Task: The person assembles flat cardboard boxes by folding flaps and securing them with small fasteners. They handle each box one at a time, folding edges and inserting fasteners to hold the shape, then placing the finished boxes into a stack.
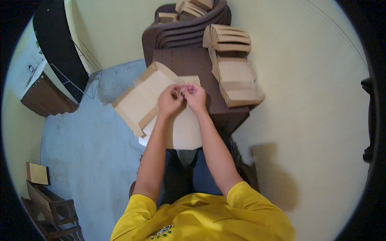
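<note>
Holding both hands together over the flat cardboard blank (161, 104), you have your left hand (169, 101) and right hand (196, 95) meeting at its far edge, fingertips pinched toward one another around something small. Your fingers (188, 89) are curled nearly closed, but what they grip is too small and too covered to make out; it may be a tab of the blank itself or a separate bit, and I cannot tell which.

The blank lies half across your lap and half on the dark brown surface (189, 60) ahead, probably so its near part stays supported while you work the far edge. Its left flaps hang out over the blue floor (80, 152).

Beyond the blank and to its right, a stack of folded cardboard boxes (233, 68) sits on the same surface, within reach. More folded pieces (193, 8) rest farther beyond it, cut off by the upper rim. Your legs are mostly hidden beneath the blank.
</note>
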The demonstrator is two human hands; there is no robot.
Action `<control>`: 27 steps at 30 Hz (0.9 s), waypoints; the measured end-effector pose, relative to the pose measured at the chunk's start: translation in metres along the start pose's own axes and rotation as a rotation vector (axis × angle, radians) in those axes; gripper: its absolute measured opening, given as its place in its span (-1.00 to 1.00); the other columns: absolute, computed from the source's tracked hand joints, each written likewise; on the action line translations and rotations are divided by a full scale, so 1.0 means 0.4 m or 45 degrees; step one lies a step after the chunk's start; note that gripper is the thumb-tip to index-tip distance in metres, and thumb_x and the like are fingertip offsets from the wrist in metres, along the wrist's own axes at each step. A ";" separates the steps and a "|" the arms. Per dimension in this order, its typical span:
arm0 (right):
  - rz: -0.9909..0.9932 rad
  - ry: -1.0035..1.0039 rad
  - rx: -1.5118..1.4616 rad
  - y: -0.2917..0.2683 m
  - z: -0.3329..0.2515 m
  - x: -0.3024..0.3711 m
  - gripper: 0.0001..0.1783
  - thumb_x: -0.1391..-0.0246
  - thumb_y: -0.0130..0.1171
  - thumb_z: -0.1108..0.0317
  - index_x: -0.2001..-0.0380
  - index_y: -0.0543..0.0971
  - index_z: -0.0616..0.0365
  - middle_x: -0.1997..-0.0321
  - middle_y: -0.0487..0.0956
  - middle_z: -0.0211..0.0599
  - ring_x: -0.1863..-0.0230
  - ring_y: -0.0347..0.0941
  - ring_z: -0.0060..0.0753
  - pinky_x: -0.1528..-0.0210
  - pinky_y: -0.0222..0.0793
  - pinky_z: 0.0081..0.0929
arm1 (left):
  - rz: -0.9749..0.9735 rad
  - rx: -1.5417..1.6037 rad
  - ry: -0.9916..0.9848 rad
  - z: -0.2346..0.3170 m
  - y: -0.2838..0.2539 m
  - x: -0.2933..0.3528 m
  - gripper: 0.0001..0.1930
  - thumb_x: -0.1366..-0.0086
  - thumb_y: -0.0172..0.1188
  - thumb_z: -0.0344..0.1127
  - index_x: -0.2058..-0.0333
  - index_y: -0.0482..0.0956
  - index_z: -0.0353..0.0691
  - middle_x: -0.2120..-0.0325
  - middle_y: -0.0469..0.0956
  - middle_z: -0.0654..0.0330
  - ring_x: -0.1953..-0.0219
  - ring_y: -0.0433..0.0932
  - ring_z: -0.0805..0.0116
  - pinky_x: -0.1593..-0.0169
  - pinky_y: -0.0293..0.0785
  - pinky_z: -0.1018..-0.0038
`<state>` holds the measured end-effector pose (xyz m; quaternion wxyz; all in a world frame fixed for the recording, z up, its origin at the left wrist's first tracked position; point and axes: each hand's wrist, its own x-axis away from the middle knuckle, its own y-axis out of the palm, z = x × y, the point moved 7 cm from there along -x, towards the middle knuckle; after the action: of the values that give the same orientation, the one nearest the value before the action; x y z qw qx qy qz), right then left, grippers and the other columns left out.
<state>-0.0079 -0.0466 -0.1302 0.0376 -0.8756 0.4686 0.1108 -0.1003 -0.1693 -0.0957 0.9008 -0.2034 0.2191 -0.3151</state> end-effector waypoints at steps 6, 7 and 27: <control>0.016 0.018 -0.071 0.003 -0.012 0.000 -0.76 -0.18 0.38 0.59 0.07 0.69 0.33 0.24 0.74 -0.29 0.24 0.64 -0.53 0.12 0.61 -0.50 | -0.028 0.107 -0.030 -0.010 0.006 -0.006 -0.65 -0.22 0.39 -0.27 0.00 0.74 -0.11 0.18 0.79 0.12 0.27 0.76 0.21 0.11 0.66 0.29; 0.008 -0.009 -0.082 0.004 -0.017 0.000 -0.76 -0.18 0.38 0.58 0.07 0.69 0.32 0.25 0.73 -0.29 0.24 0.64 -0.53 0.13 0.61 -0.50 | -0.013 0.089 -0.008 -0.005 0.004 -0.006 -0.65 -0.22 0.39 -0.27 0.00 0.74 -0.12 0.17 0.79 0.12 0.26 0.76 0.21 0.11 0.66 0.29; -0.034 -0.083 0.156 0.016 -0.030 0.001 -0.65 -0.18 0.43 0.47 -0.03 0.63 0.21 0.27 0.70 -0.30 0.24 0.64 -0.45 0.11 0.60 -0.42 | 0.044 -0.054 0.028 -0.004 -0.018 -0.003 -0.61 -0.25 0.35 -0.23 -0.05 0.82 -0.08 0.29 0.77 0.03 0.35 0.73 0.17 0.15 0.65 0.29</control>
<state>-0.0109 -0.0526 -0.1184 0.1079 -0.8738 0.4613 0.1099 -0.1052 -0.1740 -0.0931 0.8992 -0.2151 0.2390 -0.2968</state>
